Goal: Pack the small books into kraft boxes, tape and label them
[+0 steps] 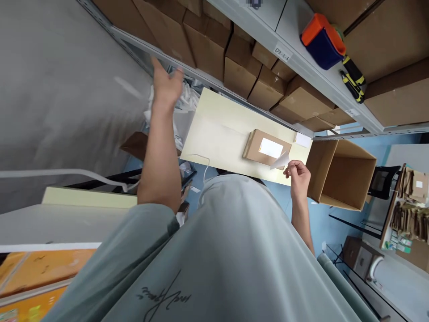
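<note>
My left hand is raised at the far left end of the pale yellow table, its fingers apart and slightly blurred, with nothing visible in them. Under it lies a heap of crumpled white plastic. My right hand pinches a small white paper slip above the table's right part. Just behind the slip rests a brown cardboard box, closed, with a white label on its top. The slip overlaps the box's near corner in view; whether they touch, I cannot tell.
An open, large cardboard carton stands right of the table. A white stack of slips lies at the table's right end. Shelves of brown boxes run along the back, with an orange and blue holder above. A white cable crosses the left.
</note>
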{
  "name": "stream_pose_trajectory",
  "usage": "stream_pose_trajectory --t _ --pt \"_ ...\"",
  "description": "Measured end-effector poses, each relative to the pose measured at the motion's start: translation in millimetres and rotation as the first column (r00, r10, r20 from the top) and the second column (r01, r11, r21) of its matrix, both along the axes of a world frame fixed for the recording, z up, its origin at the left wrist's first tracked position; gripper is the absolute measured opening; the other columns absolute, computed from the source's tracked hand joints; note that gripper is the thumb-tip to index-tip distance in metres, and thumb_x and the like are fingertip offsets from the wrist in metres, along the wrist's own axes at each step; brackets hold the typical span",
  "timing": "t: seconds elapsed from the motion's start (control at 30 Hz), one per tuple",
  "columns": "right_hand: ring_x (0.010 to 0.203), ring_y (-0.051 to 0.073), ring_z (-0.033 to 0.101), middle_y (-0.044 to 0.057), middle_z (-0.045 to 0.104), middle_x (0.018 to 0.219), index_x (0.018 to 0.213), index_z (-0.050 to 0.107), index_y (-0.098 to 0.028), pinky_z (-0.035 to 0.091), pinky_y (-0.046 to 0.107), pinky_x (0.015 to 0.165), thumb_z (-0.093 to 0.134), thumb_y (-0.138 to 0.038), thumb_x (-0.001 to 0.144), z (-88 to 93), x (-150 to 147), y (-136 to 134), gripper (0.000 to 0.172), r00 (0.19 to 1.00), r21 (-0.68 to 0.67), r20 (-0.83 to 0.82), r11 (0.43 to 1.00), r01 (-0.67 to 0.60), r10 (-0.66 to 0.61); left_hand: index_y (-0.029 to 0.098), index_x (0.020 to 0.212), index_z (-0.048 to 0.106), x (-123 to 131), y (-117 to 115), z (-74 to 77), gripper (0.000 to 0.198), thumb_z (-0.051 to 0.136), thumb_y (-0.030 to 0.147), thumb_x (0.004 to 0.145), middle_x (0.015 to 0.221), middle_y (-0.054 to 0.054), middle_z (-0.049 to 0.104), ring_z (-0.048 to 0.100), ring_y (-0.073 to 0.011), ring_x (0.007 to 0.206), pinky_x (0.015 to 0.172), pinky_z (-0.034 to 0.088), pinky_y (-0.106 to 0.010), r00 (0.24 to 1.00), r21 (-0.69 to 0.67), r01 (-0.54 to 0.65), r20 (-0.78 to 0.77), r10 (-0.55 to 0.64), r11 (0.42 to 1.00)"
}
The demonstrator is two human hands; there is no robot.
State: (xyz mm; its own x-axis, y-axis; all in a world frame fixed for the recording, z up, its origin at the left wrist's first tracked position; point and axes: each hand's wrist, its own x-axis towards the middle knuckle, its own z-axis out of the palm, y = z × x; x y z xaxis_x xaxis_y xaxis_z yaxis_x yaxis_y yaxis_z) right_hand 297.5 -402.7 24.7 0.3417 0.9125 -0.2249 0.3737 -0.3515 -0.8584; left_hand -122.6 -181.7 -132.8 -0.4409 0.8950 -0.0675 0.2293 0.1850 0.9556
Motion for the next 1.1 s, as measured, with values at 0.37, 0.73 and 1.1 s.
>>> stream_pose_trajectory --t 0.37,0.73,1.1 --pt "0.073 0.017 0.064 0.003 0.069 0.09 0.092 0.067 -0.025 0.048 0.03 0.066 0.058 -0.03 0.102 -16.3 -16 -17 0.015 0.759 0.112 0.604 0.918 -0.381 0.241 0.018 0.099 0.074 234 -176 82.9 0.064 0.089 0.076 0.076 0.111 -0.014 0.084 0.082 -0.0263 0.098 0.099 0.067 -0.046 0.528 0.0 0.599 0.752 -0.395 0.801" --pt "0.072 0.017 0.065 0.006 0.073 0.09 0.094 0.072 -0.024 0.044 0.031 0.065 0.052 -0.026 0.109 -44.1 -9 -31 0.026 0.58 -0.066 0.685 0.83 -0.555 0.442 0.018 0.092 0.073 257 -185 73.9 0.059 0.099 0.062 0.063 0.092 -0.006 0.08 0.078 -0.0238 0.095 0.092 0.07 -0.042 0.641 -0.185 0.482 0.741 -0.2 0.857" --pt "0.076 0.017 0.071 0.003 0.079 0.1 0.1 0.078 -0.025 0.056 0.033 0.077 0.064 -0.04 0.106 -67.5 41 -8 0.021 0.852 -0.196 0.204 0.873 -0.447 0.482 0.022 0.085 0.072 259 -201 41.2 0.05 0.093 0.063 0.066 0.087 -0.002 0.075 0.072 -0.0206 0.086 0.081 0.065 -0.034 0.773 -0.313 0.415 0.617 -0.149 0.854"
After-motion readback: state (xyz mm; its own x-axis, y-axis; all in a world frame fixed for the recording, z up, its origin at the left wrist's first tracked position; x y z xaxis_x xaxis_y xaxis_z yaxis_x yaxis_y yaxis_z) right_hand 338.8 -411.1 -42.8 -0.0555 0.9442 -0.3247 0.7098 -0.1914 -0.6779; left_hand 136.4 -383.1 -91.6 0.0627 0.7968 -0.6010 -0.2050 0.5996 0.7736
